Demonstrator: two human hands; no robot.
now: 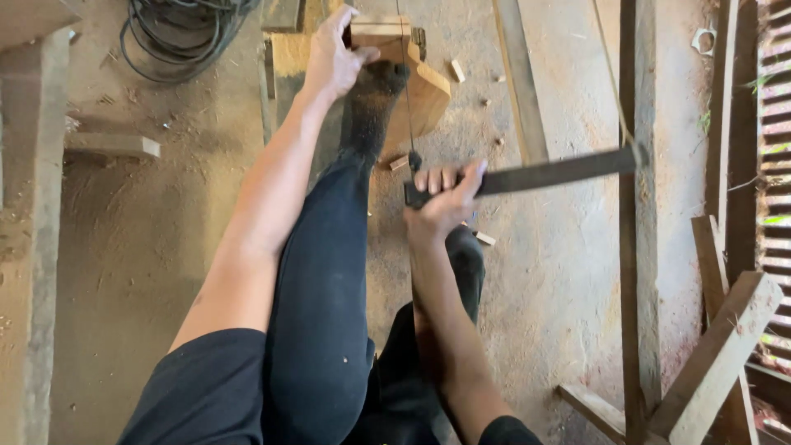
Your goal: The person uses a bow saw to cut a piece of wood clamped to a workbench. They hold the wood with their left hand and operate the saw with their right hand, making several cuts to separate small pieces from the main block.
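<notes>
My left hand (332, 58) grips the near edge of a pale wooden block (422, 92) at the top of the view. My dusty foot (372, 103) in a dark trouser leg presses on that block. My right hand (443, 198) is closed around the dark bar of a frame saw (560, 171), which runs to the right. The saw's thin blade (405, 78) goes straight up from near my right hand across the block.
The floor is bare dirt covered in sawdust, with small wood offcuts (484, 238) scattered about. A coil of black cable (177, 37) lies top left. Long planks (519, 78) and wooden posts (638, 288) stand on the right, beside a slatted wall (774, 165).
</notes>
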